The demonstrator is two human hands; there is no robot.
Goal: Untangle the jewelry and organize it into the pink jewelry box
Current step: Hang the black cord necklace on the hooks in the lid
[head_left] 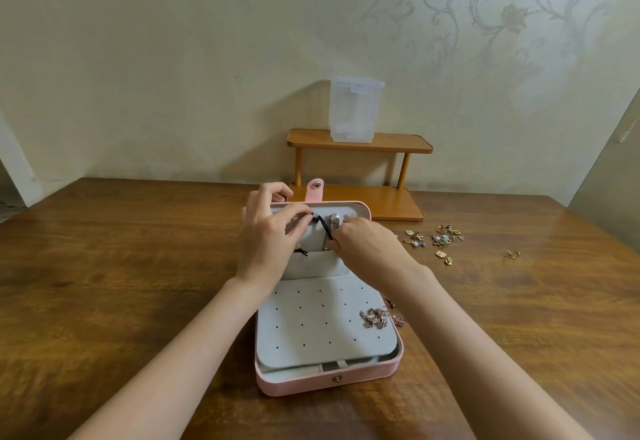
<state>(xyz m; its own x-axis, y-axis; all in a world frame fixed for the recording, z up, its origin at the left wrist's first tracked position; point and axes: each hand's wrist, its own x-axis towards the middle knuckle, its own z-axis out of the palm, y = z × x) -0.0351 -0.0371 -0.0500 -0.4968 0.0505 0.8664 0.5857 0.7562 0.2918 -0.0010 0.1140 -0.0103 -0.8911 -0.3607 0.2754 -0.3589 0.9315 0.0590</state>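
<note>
The pink jewelry box (pixel 346 382) lies open on the table, its grey lid panel (pixel 311 266) raised at the far side and a grey perforated earring board (pixel 322 321) in the base. My left hand (pixel 266 242) pinches the top end of a black cord necklace (pixel 325 228) at a snap hook in the lid. My right hand (pixel 367 249) pinches the cord lower down, beside a silvery chain (pixel 334 221) hanging in the lid. A tangle of rose-gold chains (pixel 375 316) rests on the board's right edge.
Several loose gold earrings and charms (pixel 433 240) are scattered on the wooden table (pixel 138 283) right of the box, one (pixel 512 254) farther out. A two-tier wooden shelf (pixel 360 176) with a clear plastic container (pixel 355 110) stands against the wall behind.
</note>
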